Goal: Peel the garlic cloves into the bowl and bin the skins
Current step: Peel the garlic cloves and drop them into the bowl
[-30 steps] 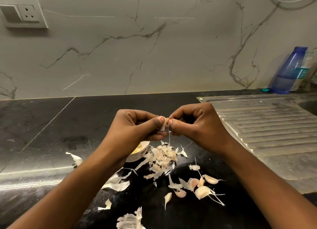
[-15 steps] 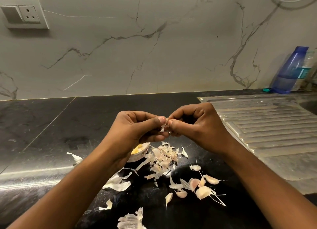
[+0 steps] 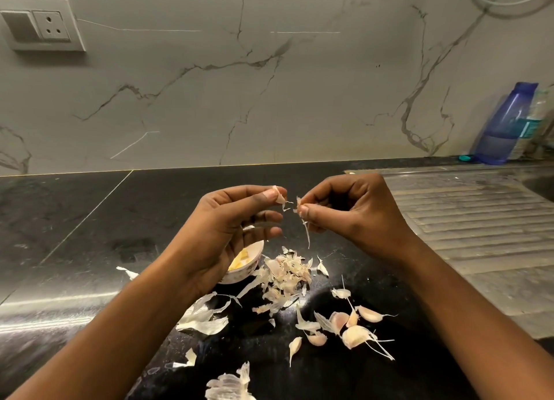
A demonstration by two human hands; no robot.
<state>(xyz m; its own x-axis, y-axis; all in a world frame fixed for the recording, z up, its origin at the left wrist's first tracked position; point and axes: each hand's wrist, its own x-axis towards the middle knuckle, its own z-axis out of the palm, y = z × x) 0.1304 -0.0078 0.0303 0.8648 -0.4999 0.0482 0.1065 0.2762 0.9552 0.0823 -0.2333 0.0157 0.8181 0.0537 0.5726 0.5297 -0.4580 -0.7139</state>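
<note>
- The left hand (image 3: 230,229) is raised over the middle of the counter (image 3: 90,220). Its thumb and forefinger pinch a small pale clove (image 3: 281,198) at the tips, and its other fingers are loosely curled below. The thumb hides most of the clove, so it cannot be told how much skin is left on it.
- The right hand (image 3: 356,211) is level with the left and just beside it, the two apart by a narrow gap. Its thumb and forefinger pinch a strip of skin (image 3: 306,232) that hangs straight down from the fingertips. The rest of the hand is curled in.
- The clove points its tip across the gap at the right hand, with a torn wisp of skin trailing that way.
- The bowl (image 3: 254,260) sits on the counter directly below the left palm, half hidden by it, with something yellow inside. The left hand is plainly the nearer one, so the drop looks like a short move straight down.
- The heap of skins (image 3: 286,275) lies just right of the bowl, under the hanging strip.
- The unpeeled cloves (image 3: 355,329) lie nearer the counter's front edge, under the right forearm and closer to that hand.
- The draining board (image 3: 479,220) runs along the counter's right side. No bin is in view.
</note>
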